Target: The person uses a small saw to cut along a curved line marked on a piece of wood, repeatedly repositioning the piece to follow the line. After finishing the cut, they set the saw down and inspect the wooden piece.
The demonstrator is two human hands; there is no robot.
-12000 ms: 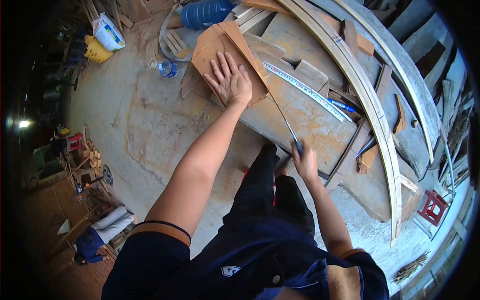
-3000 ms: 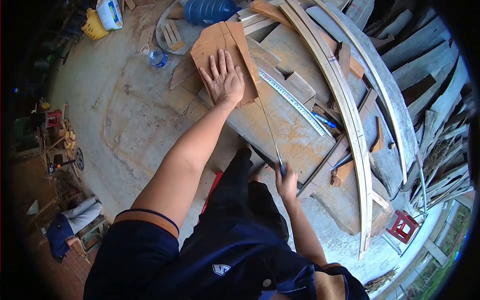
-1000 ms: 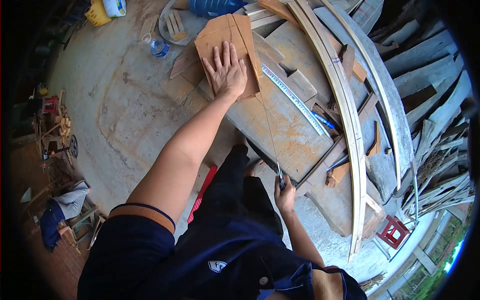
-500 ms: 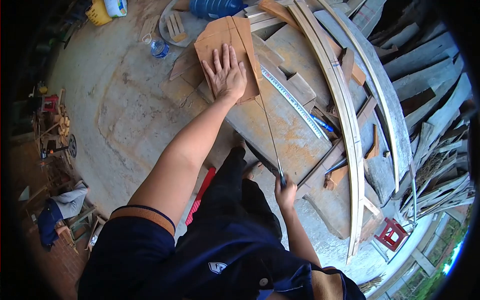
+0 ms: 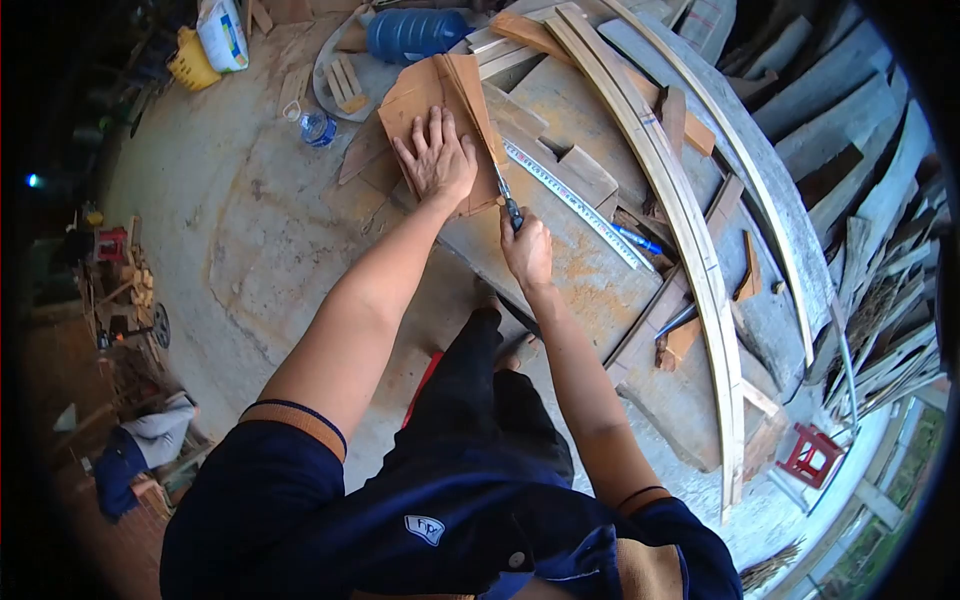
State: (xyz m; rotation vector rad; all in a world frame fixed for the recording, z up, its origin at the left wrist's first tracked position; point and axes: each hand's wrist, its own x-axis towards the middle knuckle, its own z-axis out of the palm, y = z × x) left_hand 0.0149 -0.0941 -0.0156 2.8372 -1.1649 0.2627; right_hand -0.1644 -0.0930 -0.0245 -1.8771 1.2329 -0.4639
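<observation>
My left hand [image 5: 437, 160] lies flat with spread fingers on a reddish-brown wooden board [image 5: 405, 100]. The fingers of my right hand [image 5: 527, 250] are wrapped round the dark handle of a handsaw [image 5: 511, 208]. Its narrow blade runs up along a cut near the board's right side, and much of it is hidden by the wood. Just right of the board, a white measuring tape [image 5: 575, 203] stretches over the worktop [image 5: 490, 245]. A blue pen [image 5: 638, 240] lies by the tape's lower end.
Long curved wooden strips [image 5: 690, 220] cross the right of the worktop, among offcuts. Left stand a water bottle [image 5: 318, 128], a large blue jug [image 5: 415, 36] and a yellow basket [image 5: 193, 62]. A red stool [image 5: 811, 456] is lower right. Another person [image 5: 140, 450] bends at lower left.
My right hand has pushed the saw up and forward, so its handle is now close to the board's lower edge. My left hand stays on the board. The view has shifted slightly.
</observation>
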